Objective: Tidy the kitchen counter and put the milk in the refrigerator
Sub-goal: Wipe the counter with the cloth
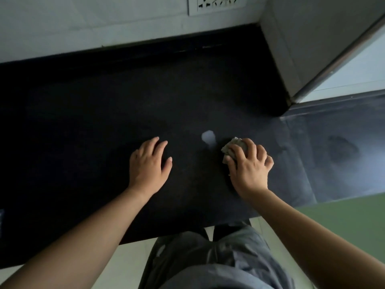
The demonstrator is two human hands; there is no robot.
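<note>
- bench (83, 122): dark, near-black top, fills most of the view; runs from the back wall to the near edge in front of the person; right-hand stretch looks paler and bluish, with a dull smear (341, 149) on it
- wall (104, 21): pale, behind the bench along the top of the view; dark upstand strip where the two meet
- pillar (302, 38): pale boxed corner at upper right, standing on the bench; a metal frame (341, 57) runs diagonally along its right side, bright pane beyond it
- trousers (208, 263): grey, creased, bottom centre, just below the near bench edge; pale floor either side
- green surface (343, 222): lower right, below the bench edge; cannot tell what it is
- left hand (149, 165): palm down at bench centre, well left of the cloth; fingers (160, 147) straight and slightly spread, holding nothing; whether the palm actually touches the top, cannot tell
- right hand (250, 165): on the bench right of centre; fingers (248, 144) curled over the cloth, gripping it against the top
- cloth (232, 146): crumpled, grey-green wad; mostly covered by the right hand, far-left part sticks out past the fingertips
- white patch (208, 137): small milky blot on the dark top, between the two hands, just beside the cloth's left edge; a faint streak trails from it toward the cloth
- socket plate (216, 4): white, on the wall at the top edge, partly cut off
</note>
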